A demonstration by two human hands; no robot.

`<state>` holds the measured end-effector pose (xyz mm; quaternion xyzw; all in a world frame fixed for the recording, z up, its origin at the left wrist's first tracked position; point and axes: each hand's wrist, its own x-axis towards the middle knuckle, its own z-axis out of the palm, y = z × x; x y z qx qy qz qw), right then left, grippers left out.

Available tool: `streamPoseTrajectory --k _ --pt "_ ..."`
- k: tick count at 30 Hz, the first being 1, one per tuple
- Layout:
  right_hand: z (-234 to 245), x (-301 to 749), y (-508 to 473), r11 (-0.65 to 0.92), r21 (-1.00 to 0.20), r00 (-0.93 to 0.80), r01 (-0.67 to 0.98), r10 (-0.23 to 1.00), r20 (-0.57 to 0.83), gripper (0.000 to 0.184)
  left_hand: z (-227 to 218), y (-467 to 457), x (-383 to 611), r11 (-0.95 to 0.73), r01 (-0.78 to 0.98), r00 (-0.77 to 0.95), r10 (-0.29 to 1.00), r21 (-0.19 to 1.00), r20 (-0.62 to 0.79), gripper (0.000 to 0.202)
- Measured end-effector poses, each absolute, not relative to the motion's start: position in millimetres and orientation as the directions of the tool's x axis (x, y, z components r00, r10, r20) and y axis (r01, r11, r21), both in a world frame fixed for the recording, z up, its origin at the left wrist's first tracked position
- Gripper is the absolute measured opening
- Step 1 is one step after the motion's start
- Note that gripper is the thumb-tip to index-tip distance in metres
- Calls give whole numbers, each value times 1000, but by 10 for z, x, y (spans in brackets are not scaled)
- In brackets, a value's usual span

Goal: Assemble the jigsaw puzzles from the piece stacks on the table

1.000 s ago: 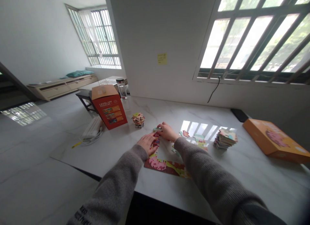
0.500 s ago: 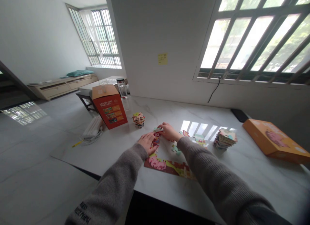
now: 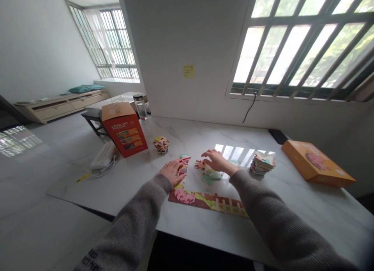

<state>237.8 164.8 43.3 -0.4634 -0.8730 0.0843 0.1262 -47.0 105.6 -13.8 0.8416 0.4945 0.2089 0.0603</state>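
My left hand (image 3: 172, 172) lies flat on the left side of a partly joined jigsaw puzzle (image 3: 223, 204), its fingers over the pieces beside a red barn piece (image 3: 184, 161). The joined part forms an L, with a pink pig (image 3: 184, 195) in the near left corner and a fence along the near edge. My right hand (image 3: 216, 161) is over loose pieces right of the left column, fingers curved and apart, nothing visible in them. By its fingertips is a red and white puzzle piece (image 3: 200, 164). Pale green pieces (image 3: 212, 177) lie below that hand.
A stack of puzzle pieces (image 3: 262, 164) stands on the right and another stack (image 3: 161, 145) at the back left. A red puzzle box (image 3: 125, 132), a power strip (image 3: 103, 157), an orange box (image 3: 317, 162) and a black phone-like object (image 3: 277, 136) surround the work area.
My right hand has moved right from the top of the left column to the loose pieces. My left hand stays on the column. The view has turned slightly right.
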Motion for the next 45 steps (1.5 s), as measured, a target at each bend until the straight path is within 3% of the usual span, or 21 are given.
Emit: streamPoseTrajectory --k 10,22,30,36,45 --pt "349 2434 1412 521 -201 -504 830 854 131 32 -122 1070 -478 -498 794 411 862 348 295 40" --pt "467 3057 1251 527 -269 -500 806 850 169 26 -184 1138 -507 -500 778 398 861 380 317 36" --pt "323 2918 1041 576 -287 -581 765 810 77 36 -197 1158 -529 -514 767 404 852 384 334 33" --pt "286 2831 975 606 -310 -615 733 785 80 61 -224 1167 -536 -523 761 405 845 384 350 34" --pt "297 2851 934 558 -327 -547 763 826 133 36 -217 1177 -541 -532 750 414 841 393 347 33"
